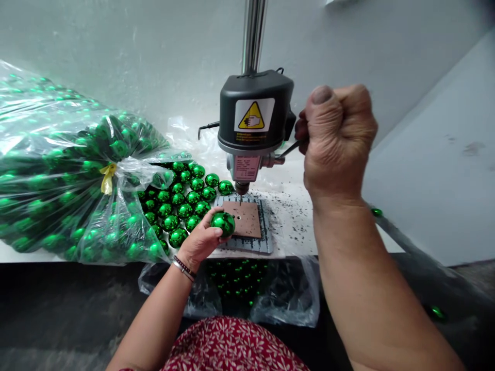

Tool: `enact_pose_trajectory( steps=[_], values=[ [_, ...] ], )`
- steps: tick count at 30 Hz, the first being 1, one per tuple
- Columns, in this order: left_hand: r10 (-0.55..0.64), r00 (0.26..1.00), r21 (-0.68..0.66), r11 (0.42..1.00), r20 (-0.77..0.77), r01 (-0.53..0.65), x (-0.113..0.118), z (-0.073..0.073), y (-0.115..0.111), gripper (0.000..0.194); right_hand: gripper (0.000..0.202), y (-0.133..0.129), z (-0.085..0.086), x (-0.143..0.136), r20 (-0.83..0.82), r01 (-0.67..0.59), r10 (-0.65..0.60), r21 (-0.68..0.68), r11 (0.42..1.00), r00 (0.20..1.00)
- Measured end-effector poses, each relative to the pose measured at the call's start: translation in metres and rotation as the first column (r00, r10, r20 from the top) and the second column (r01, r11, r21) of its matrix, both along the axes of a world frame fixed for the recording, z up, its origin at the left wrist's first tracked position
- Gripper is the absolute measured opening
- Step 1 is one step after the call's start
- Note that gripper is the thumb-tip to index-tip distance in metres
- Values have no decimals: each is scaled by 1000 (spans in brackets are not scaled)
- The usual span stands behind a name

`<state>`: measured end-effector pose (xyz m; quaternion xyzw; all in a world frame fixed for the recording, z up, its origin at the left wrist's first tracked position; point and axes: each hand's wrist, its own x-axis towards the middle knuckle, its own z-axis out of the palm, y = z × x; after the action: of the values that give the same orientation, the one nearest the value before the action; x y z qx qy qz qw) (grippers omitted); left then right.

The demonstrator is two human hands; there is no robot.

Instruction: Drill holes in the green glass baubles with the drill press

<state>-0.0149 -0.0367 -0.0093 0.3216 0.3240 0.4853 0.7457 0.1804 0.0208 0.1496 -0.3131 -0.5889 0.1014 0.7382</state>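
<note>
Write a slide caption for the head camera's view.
Left hand holding a green ball beside a drill press, right hand on its lever.

The large plastic bag (pixel 58 170) is cut off by the left edge, and the drill press's column (pixel 254 36) runs out of the top, its foot hidden behind the black motor housing (pixel 255 111). The small lettering on the pink label (pixel 246 167) is too fine to read, and the right fist (pixel 338 136) hides the outer end of the lever (pixel 290 150). Both forearms leave by the bottom edge.
</note>
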Motion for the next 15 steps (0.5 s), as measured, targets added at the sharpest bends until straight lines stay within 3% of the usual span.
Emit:
enact_pose_trajectory(
  steps=[6, 9, 12, 15],
  values=[
    [-21, 993, 28, 999, 117, 18, 0, 2, -7, 64, 37, 0, -1, -1, 1, 14, -14, 2, 1000, 1000],
    [13, 995, 24, 1000, 103, -16, 0, 0, -3, 57, 38, 1, -1, 0, 1, 7, -7, 15, 1000, 1000],
    [81, 996, 36, 996, -48, -79, -1, -1, 7, 56, 39, 0, 0, 0, 6, 11, -11, 15, 1000, 1000],
    [146, 933, 75, 989, -328, -128, 0, 5, 17, 53, 40, -1, 1, 0, 12, 8, -8, 15, 1000, 1000]
  ],
)
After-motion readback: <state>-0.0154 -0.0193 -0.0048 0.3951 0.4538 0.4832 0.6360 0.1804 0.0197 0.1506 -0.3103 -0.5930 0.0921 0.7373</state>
